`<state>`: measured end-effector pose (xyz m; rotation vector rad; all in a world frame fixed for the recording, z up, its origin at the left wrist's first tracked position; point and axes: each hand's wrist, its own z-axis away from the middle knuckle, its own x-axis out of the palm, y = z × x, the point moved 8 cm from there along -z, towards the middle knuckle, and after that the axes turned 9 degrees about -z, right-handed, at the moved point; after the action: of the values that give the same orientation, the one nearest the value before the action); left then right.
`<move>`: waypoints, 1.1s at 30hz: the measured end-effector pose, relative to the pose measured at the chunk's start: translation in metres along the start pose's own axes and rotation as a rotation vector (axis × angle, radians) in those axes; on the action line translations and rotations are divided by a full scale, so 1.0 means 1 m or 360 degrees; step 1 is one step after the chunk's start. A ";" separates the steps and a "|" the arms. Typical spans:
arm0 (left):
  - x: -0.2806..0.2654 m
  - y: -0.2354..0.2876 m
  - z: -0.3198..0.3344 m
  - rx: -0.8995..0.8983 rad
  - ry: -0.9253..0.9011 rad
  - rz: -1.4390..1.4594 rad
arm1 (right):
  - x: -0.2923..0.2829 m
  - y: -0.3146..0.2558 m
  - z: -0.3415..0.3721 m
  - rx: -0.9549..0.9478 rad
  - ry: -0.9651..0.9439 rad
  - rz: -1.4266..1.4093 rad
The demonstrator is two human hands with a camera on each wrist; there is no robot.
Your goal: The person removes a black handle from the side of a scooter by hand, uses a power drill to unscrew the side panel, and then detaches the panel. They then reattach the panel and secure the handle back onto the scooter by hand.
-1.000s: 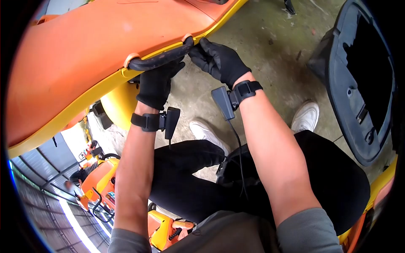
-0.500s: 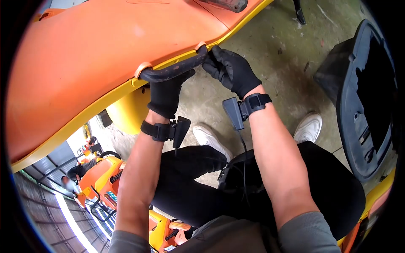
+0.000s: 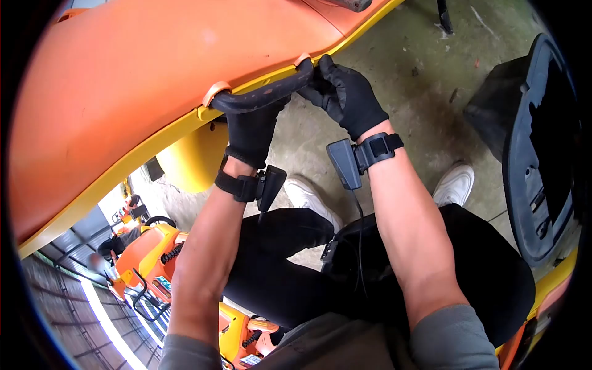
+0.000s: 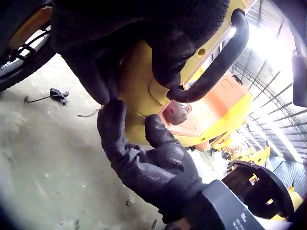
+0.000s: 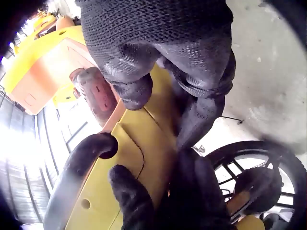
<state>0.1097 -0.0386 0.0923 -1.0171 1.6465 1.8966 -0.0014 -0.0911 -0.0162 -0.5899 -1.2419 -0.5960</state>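
Black knit gloves cover both hands. In the head view my left hand (image 3: 253,132) reaches up under a curved black bar (image 3: 259,97), at the lower edge of a large orange body panel (image 3: 142,68). Just past the bar's right end is my right hand (image 3: 354,98). The right wrist view shows both hands pinching the edge of a yellow panel (image 5: 122,155), each thumb on its outer face and the fingers behind it. A curved seam runs between the two thumbs. Whatever the fingers touch behind the edge is hidden.
A dark grey plastic shell (image 3: 515,185) with a big opening stands to the right. A spoked wheel (image 5: 237,146) is near the yellow panel. A small black part with a cable (image 4: 59,97) lies on the concrete floor. More orange and yellow vehicles (image 3: 151,250) stand behind, left.
The orange panel and bar have shifted right and slightly down in the head view. Both hands have stayed at the same stretch of the yellow edge, with only small finger movements.
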 end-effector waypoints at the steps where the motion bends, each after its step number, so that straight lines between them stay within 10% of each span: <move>1: 0.001 0.004 -0.002 0.0008 0.0001 0.0001 | 0.001 -0.002 0.000 -0.0006 -0.0004 0.0003; 10: -0.005 0.003 -0.002 -0.0156 0.0114 0.0261 | -0.010 -0.006 -0.004 0.0013 0.0066 -0.0172; 15: 0.000 0.013 -0.004 0.0315 0.0154 -0.0489 | -0.013 0.002 -0.006 0.0037 0.0128 -0.0193; 17: 0.000 0.001 -0.003 0.0024 0.0084 -0.0081 | -0.011 0.008 -0.004 0.0050 0.0120 -0.0171; 19: 0.004 -0.011 -0.004 -0.0237 0.0031 0.0345 | -0.023 0.004 0.003 0.0095 0.0476 0.0076; 23: 0.002 0.024 -0.008 0.0311 0.0078 -0.0555 | 0.017 -0.059 0.023 -0.0151 0.0584 0.1003; 25: -0.001 0.009 -0.008 -0.0168 0.0108 0.0624 | 0.051 -0.087 0.018 -0.0520 0.0312 0.1428; 28: -0.013 0.012 0.000 -0.0182 0.0169 0.0523 | 0.108 -0.100 0.035 -0.1222 -0.0020 0.1832; 33: -0.049 0.043 0.018 -0.0147 0.0351 0.0221 | 0.132 -0.064 0.062 -0.1169 -0.0241 0.2180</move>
<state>0.1053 -0.0234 0.1579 -1.2153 1.8078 2.0277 -0.0597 -0.1056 0.1308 -1.8852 -0.4613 0.2142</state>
